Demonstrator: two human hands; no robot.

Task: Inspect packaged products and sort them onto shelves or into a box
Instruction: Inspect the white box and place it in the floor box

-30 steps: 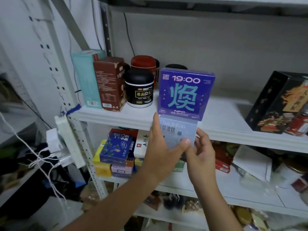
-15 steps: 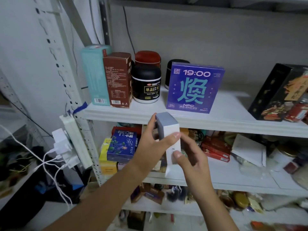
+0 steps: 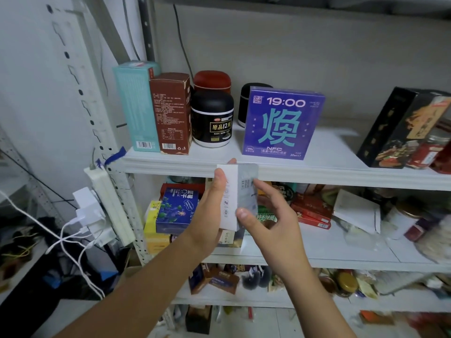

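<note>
A small pale box [image 3: 238, 193] with a white side and a grey-blue face is held upright in front of the white shelf's [image 3: 317, 173] edge. My left hand [image 3: 210, 211] grips it from the left, thumb on the white side. My right hand [image 3: 268, 215] holds its right edge, thumb on the lower front corner and fingers behind. A purple box [image 3: 283, 123] printed "19:00" stands on the top shelf just above the hands.
On the top shelf stand a teal box [image 3: 136, 106], a brown box [image 3: 170, 113], a black jar [image 3: 212, 119] and, at right, a dark carton [image 3: 400, 128]. The middle shelf holds a blue box [image 3: 177, 209] and red packs [image 3: 312, 212]. A power strip [image 3: 107, 203] hangs at left.
The purple box left my hands and now stands on the top shelf. The small pale box has been turned in both hands, showing first its top, now its white side.
</note>
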